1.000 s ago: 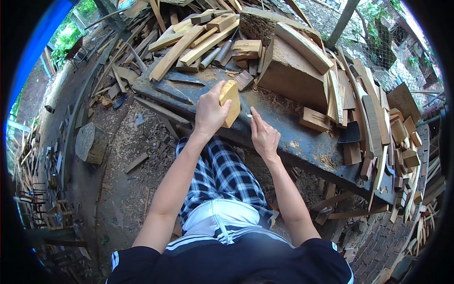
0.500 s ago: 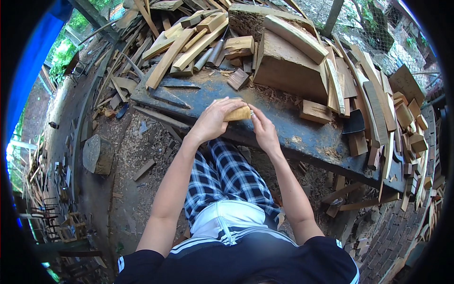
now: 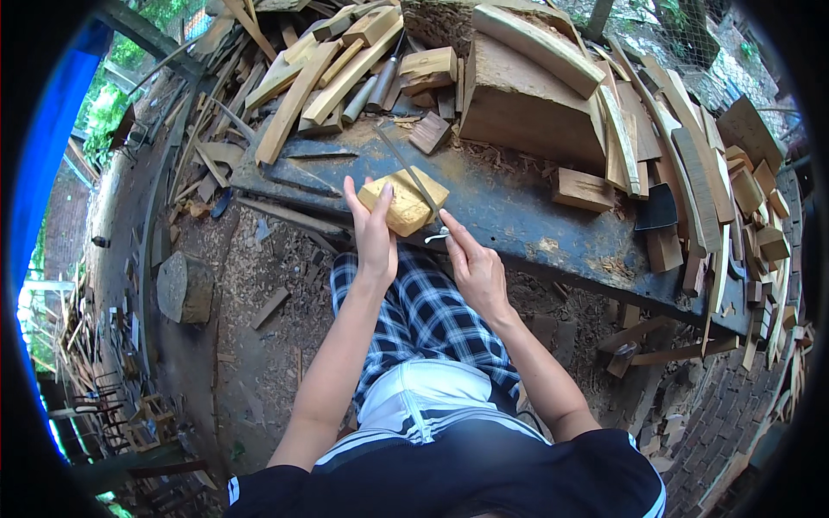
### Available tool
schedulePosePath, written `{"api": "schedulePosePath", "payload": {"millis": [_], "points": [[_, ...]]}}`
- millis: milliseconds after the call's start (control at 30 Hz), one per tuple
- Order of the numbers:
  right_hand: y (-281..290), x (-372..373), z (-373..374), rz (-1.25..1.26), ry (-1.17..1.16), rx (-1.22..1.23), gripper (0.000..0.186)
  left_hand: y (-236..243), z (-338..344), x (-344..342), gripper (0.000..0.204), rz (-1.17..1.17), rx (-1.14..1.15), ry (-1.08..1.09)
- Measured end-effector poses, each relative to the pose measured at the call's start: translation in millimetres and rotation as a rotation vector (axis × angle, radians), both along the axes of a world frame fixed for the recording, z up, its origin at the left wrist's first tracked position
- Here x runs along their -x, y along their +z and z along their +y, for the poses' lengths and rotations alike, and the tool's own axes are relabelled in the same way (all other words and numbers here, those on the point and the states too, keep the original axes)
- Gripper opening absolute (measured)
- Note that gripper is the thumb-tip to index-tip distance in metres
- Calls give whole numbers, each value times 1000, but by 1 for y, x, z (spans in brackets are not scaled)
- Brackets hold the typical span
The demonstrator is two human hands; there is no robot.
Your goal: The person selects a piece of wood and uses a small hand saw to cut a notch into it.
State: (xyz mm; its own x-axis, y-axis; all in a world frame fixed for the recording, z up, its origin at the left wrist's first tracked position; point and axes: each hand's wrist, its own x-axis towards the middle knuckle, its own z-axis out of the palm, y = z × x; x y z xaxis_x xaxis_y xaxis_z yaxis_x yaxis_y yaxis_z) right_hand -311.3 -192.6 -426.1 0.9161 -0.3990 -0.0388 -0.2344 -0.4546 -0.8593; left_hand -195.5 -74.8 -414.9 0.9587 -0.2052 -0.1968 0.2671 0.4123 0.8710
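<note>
My left hand [image 3: 376, 237] grips a faceted, yellowish wood block [image 3: 399, 205] from its left side, thumb along the top. In my right hand [image 3: 479, 274] is a long, narrow, dark metal file [image 3: 414, 180]; my index finger stretches along its near end. The file crosses the block's upper face at a slant, its far tip reaching out over the bench. Whether it touches the wood I cannot tell. A small whitish strip shows beside my right fingers, where the handle is mostly hidden. Both hands are above the near edge of the dark workbench [image 3: 509, 220].
A big wood block [image 3: 531, 108] stands at the back of the bench, a curved piece [image 3: 540, 50] on it. Two round-handled tools [image 3: 371, 93] and a small block [image 3: 429, 132] lie left of it. Cut wood crowds the right end. A stump [image 3: 185, 287] sits on the floor, left.
The wood block has been turned, and its broad face now shows. The file has come into view across it. My right hand has moved lower, and the left fingers have shifted to the block's side.
</note>
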Motion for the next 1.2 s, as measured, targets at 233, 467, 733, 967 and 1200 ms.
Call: {"api": "schedulePosePath", "payload": {"millis": [233, 467, 733, 967, 1200], "points": [[5, -8, -12, 25, 53, 233, 40, -17, -3, -25, 58, -4, 34, 30], [11, -8, -18, 78, 43, 181, 39, -12, -39, -10, 69, -182, -89, 30], [-15, -22, -24, 8, 13, 10, 40, -9, -35, -22, 67, -281, -212, -136], [30, -2, -4, -30, 89, -14, 42, -15, -27, -26, 62, -306, -301, -205], [-2, -32, -18, -3, 52, 35, 40, -33, -21, -38, 58, -378, -381, -115]]}}
